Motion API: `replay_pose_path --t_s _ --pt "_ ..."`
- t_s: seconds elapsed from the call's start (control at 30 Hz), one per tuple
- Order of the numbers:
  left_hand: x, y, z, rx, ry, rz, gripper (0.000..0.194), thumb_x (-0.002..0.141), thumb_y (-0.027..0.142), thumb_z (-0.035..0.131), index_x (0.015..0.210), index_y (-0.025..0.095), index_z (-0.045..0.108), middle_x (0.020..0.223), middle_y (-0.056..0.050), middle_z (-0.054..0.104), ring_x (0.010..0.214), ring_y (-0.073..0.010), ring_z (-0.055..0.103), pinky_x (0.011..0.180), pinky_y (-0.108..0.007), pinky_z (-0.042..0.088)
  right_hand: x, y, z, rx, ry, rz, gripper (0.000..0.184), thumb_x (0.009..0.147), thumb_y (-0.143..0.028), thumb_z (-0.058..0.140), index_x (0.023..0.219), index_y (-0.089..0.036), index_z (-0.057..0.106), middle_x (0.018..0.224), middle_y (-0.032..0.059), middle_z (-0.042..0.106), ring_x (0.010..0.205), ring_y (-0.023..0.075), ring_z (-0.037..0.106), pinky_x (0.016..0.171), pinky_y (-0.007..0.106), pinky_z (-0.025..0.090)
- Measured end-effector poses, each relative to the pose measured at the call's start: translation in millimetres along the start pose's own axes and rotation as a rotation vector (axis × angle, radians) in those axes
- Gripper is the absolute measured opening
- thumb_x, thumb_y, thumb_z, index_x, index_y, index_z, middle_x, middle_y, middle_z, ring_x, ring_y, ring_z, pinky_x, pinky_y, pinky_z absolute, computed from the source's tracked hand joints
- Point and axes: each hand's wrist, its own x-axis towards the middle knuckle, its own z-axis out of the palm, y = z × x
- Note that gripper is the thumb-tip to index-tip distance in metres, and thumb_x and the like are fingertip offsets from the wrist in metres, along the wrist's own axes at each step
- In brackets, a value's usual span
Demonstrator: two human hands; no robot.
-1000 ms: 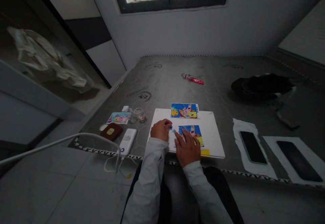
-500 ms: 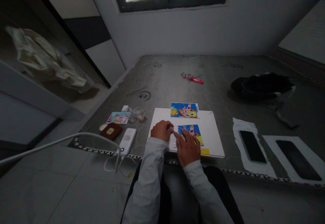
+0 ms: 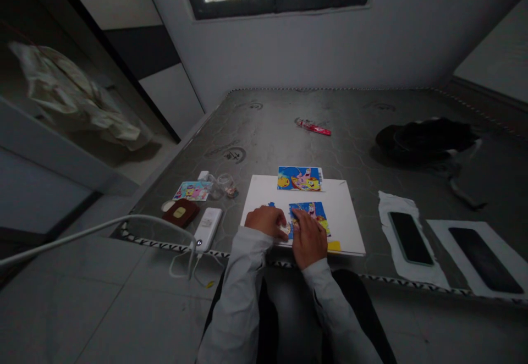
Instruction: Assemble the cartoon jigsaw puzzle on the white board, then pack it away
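A partly assembled cartoon jigsaw puzzle [image 3: 310,208] lies on a white board [image 3: 345,210] close in front of me. My right hand [image 3: 309,239] rests flat on the puzzle, fingers stretched over its middle and lower part. At the puzzle's lower left edge, my left hand [image 3: 266,222] is closed with thumb and fingertips together at a small puzzle piece [image 3: 286,229], mostly hidden by the fingers. A loose blue puzzle piece [image 3: 271,204] shows just beyond the left knuckles. Above the puzzle lies a matching picture card [image 3: 300,179].
Left of the board are a white power bank [image 3: 207,229] with a cable, a brown case [image 3: 181,213], another picture card [image 3: 193,191] and a clear container [image 3: 225,183]. Two phones [image 3: 411,237] lie right. A red packet [image 3: 313,127] and dark cap [image 3: 427,139] lie farther back.
My left hand has moved toward me and slightly right, to the puzzle's lower left edge, uncovering the loose blue piece. My right hand has shifted slightly right.
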Motion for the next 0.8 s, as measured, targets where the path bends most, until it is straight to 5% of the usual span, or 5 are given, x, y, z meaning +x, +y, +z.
replay_pose_path --t_s 0.8 --pt "0.2 5.2 3.6 0.047 -0.004 -0.068 0.031 0.054 0.029 0.085 0.083 0.035 0.075 0.093 -0.001 0.073 0.1 -0.0251 0.065 0.086 -0.035 0.05 -0.7 -1.0 5.3 -0.039 0.038 0.008 0.04 0.093 -0.022 0.041 0.131 -0.025 0.054 0.135 0.0045 0.059 0.127 0.0181 0.049 0.104 0.035 0.026"
